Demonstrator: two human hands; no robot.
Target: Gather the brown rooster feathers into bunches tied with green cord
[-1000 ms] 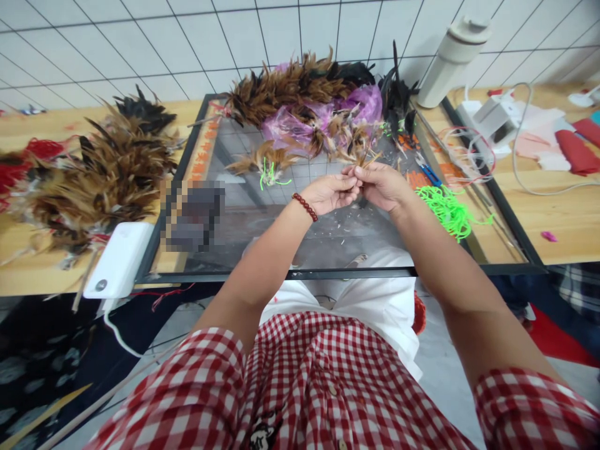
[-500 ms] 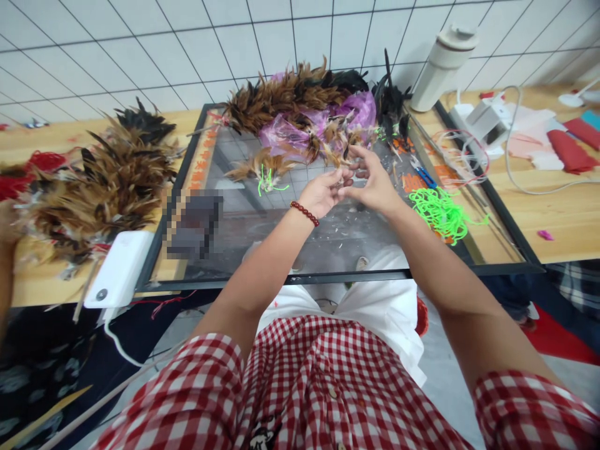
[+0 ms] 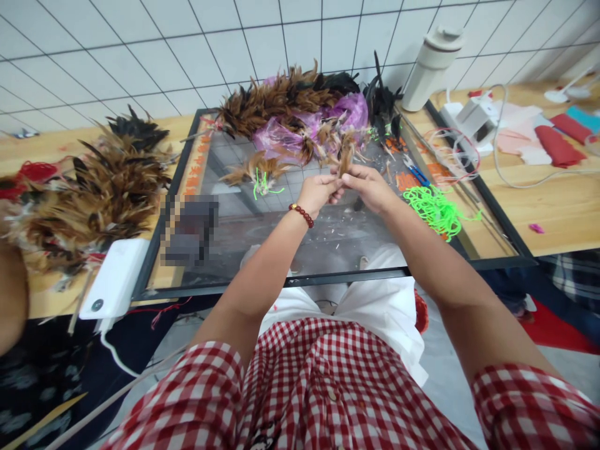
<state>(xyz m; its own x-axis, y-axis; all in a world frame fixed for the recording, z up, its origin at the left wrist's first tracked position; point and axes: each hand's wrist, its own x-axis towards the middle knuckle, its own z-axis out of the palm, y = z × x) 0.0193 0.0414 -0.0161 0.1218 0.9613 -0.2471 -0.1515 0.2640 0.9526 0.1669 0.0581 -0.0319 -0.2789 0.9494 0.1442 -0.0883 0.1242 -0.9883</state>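
My left hand [image 3: 322,192] and my right hand [image 3: 369,187] meet above the glass-topped frame [image 3: 281,247]. Between their closed fingertips stands a small brown feather bunch [image 3: 345,156]; its lower end is hidden by the fingers. Just beyond lies a purple plastic bag [image 3: 281,140] with loose feathers on it. Left of my hands rests a feather bundle tied with bright green cord [image 3: 262,182]. To the right are a heap of green cord [image 3: 435,209] and blue-handled snips [image 3: 417,172].
A long feather garland [image 3: 267,106] lies along the back by black feathers [image 3: 382,103]. A large feather pile [image 3: 103,194] and a white power bank [image 3: 115,275] are at left, near another person's arm [image 3: 12,294]. A pale bottle [image 3: 431,69] and a power strip [image 3: 469,128] stand right.
My right hand's fingers have closed in beside the left ones. A brown feather bunch now stands upright between them. The view has shifted slightly; the other person's arm at left reaches further in.
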